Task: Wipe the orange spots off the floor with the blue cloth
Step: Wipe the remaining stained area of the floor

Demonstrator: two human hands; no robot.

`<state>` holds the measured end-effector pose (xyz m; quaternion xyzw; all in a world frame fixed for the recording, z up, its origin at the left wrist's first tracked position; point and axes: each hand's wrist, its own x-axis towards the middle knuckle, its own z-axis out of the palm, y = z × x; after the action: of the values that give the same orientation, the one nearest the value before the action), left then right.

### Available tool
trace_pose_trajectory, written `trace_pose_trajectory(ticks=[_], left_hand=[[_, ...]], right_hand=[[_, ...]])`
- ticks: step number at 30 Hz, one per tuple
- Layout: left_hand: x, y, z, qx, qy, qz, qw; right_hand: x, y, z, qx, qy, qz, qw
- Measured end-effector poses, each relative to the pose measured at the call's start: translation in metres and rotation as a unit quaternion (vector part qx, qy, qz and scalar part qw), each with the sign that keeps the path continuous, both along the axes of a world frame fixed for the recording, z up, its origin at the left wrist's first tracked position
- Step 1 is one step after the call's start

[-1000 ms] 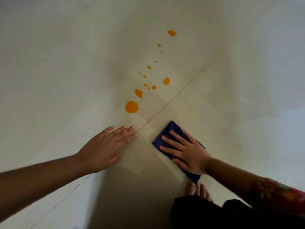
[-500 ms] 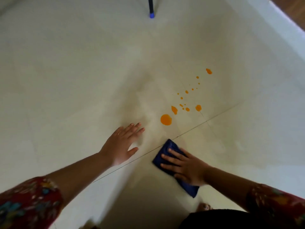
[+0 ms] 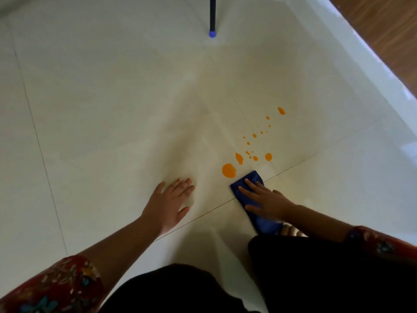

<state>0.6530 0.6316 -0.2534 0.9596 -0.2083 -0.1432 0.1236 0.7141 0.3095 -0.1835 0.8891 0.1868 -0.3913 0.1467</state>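
Note:
Several orange spots lie on the pale tiled floor (image 3: 112,109); the largest spot (image 3: 229,170) is nearest me, and smaller ones trail away up to the right as far as a far spot (image 3: 281,111). The blue cloth (image 3: 252,178) lies flat on the floor, its far corner just right of the largest spot. My right hand (image 3: 265,198) presses on the cloth with straight, spread fingers. My left hand (image 3: 168,203) rests flat on the bare floor to the left of the spots.
A dark furniture leg with a blue foot (image 3: 212,33) stands on the floor at the top. A white skirting edge (image 3: 365,53) and a wooden surface (image 3: 388,28) run along the upper right. My knees and toes (image 3: 290,231) are just behind the cloth.
My right hand has slid the cloth forward, up to the largest orange spot. The view has tilted and shifted, bringing the furniture leg and the skirting edge into sight. My left hand stays flat on the floor.

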Motion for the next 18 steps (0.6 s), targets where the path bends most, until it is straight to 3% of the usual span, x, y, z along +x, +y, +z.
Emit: trace_pose_trajectory(ticks=[5,10,13,18], left_hand=[[0.007,-0.01,0.008,-0.025,-0.021,0.026,0.999],[0.036,-0.011,0.024,-0.02,-0.034,-0.022,0.999],[0.064,-0.008,0.039,0.03,-0.053,-0.058,0.996],[0.106,-0.026,0.037,0.034,0.009,0.073,0.997]], right_hand=[[-0.039,-0.006,-0.035,0.091,-0.043,0.02,0.995],[-0.006,-0.055,-0.045,0.167,-0.107,0.143,0.97],[0.013,-0.074,-0.046,0.219,-0.137,0.101,0.961],[0.011,-0.056,-0.06,0.327,-0.184,0.116,0.92]])
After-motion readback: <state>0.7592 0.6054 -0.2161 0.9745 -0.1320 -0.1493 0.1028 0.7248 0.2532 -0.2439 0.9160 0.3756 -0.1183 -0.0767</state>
